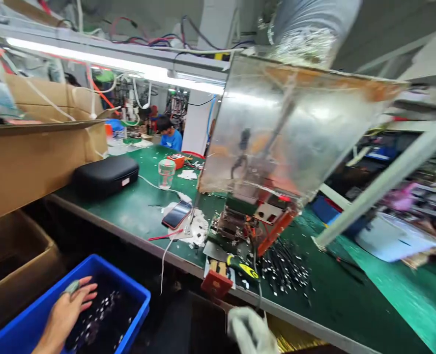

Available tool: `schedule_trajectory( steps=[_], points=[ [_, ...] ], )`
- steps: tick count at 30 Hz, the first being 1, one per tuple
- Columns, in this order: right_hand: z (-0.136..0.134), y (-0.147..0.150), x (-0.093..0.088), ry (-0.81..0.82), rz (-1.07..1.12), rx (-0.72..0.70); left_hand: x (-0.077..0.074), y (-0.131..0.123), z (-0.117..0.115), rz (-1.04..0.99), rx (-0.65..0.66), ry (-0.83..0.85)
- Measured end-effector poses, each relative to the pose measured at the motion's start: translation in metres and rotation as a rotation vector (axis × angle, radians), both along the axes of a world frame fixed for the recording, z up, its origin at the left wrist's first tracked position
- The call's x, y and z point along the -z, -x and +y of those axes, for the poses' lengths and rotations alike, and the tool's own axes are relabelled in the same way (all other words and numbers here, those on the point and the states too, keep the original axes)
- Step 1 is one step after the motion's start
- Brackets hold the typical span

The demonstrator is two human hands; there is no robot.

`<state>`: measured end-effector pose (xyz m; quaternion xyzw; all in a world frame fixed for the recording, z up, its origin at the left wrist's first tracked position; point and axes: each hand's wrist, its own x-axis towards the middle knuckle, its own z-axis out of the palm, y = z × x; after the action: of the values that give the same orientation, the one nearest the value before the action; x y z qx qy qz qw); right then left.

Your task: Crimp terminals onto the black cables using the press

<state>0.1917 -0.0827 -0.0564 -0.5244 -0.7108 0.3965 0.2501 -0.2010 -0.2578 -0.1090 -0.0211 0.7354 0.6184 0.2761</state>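
My left hand (68, 309) is over the blue plastic bin (141, 310) at the lower left, fingers stretched out and apart, with a pale greenish covering on one digit. Under it in the bin lie many dark thin pieces (101, 314) with shiny ends. My right hand (252, 330), in a whitish glove, is at the bottom edge beside the bench front. Its fingers look bent but blurred, so whether they hold anything cannot be made out. Beyond it on the green bench are a yellow-and-black handled tool (243, 268), a red block (217, 284) and a heap of black cable-like pieces (287, 268).
A small machine (236, 223) stands beneath a large metal hood (276, 132). A phone (177, 215), a lidded cup (166, 174) and a black case (107, 176) rest on the green bench (144, 196). Cardboard boxes (29, 167) flank the left. A person in blue (171, 137) sits farther back.
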Motion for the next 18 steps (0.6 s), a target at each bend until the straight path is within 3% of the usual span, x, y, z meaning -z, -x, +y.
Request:
schedule_trajectory(
  steps=[2,5,7,10,14,18],
  points=[
    [0.032,0.004,-0.030,-0.115,-0.036,0.018,-0.018,0.002,0.026,0.254,0.174,0.002],
    [0.070,0.015,-0.057,-0.393,-0.490,-0.053,-0.048,0.004,0.077,0.509,0.346,0.008],
    [0.079,0.022,-0.062,-0.498,-0.704,-0.116,-0.067,0.005,0.113,0.599,0.438,0.003],
    [0.074,0.023,-0.059,-0.540,-0.780,-0.150,-0.086,0.008,0.162,0.737,0.569,0.066],
    [0.063,-0.001,-0.066,-0.346,-0.674,-0.075,-0.088,0.015,0.200,0.877,0.601,0.274],
    [0.066,-0.035,-0.087,-0.309,-0.571,0.020,-0.080,0.021,0.208,0.932,0.608,0.447]
  ],
)
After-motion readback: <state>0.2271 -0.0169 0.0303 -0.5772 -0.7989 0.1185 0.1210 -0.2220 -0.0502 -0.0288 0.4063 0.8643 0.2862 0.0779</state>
